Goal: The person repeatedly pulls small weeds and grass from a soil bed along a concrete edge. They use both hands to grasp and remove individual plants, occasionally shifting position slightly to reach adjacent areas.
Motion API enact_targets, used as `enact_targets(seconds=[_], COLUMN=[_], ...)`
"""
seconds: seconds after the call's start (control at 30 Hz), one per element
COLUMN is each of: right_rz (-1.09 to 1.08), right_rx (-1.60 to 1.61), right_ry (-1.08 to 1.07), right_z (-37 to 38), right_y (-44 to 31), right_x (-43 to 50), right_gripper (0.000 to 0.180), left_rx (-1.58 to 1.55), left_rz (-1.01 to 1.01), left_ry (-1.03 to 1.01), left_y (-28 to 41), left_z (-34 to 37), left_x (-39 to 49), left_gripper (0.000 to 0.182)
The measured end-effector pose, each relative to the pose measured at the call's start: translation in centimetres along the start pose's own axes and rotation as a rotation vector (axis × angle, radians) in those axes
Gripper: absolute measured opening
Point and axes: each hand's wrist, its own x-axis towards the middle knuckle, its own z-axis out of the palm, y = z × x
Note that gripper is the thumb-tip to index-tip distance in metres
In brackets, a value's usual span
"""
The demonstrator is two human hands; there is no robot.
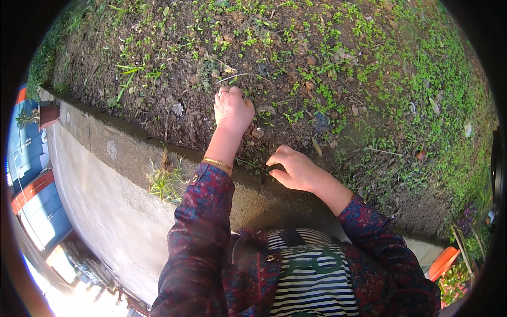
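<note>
Over the weedy soil (190, 71) of a raised bed, my left hand (233, 107) reaches out with its fingers curled down against the ground; whether something is pinched beneath them is hidden. A thin pale dry stem (237, 75) lies just beyond its knuckles. Nearer to me, my right hand (295, 168) hovers at the bed's near edge, thumb and forefinger apart, and a thin green blade (251, 164) passes close to the fingertips. A pulled clump of grass with roots (165, 180) rests on the concrete edge, left of my left forearm.
A concrete border wall (119, 148) runs along the bed's near side. Small green seedlings (324, 95) grow across the soil, denser at right. A potted plant (48, 115) stands at far left, and an orange plastic object (443, 263) is at lower right.
</note>
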Motion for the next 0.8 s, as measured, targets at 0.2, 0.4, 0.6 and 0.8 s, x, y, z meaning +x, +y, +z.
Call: enact_targets(seconds=[0.2,0.4,0.6,0.8], right_rz=[0.023,0.174,0.330,0.266], right_rx=[-0.015,-0.403,-0.609,-0.643], right_ry=[0.212,0.374,0.207,0.207], right_z=[-2.8,-5.0,-4.6,-4.7], right_y=[-0.1,0.5,0.2,1.9], right_x=[3.6,10.2,14.4,14.7], right_gripper=[0.012,0.017,0.022,0.021], left_rx=[0.122,0.091,0.064,-0.007], left_rz=[-0.167,-0.276,-0.274,-0.083], left_ry=[-0.149,-0.206,-0.208,-0.025], left_y=[1.6,2.5,2.0,0.5], left_z=[0.8,0.3,0.8,2.3], left_x=[2.3,3.4,3.4,1.4], left_gripper=[0.039,0.040,0.038,0.025])
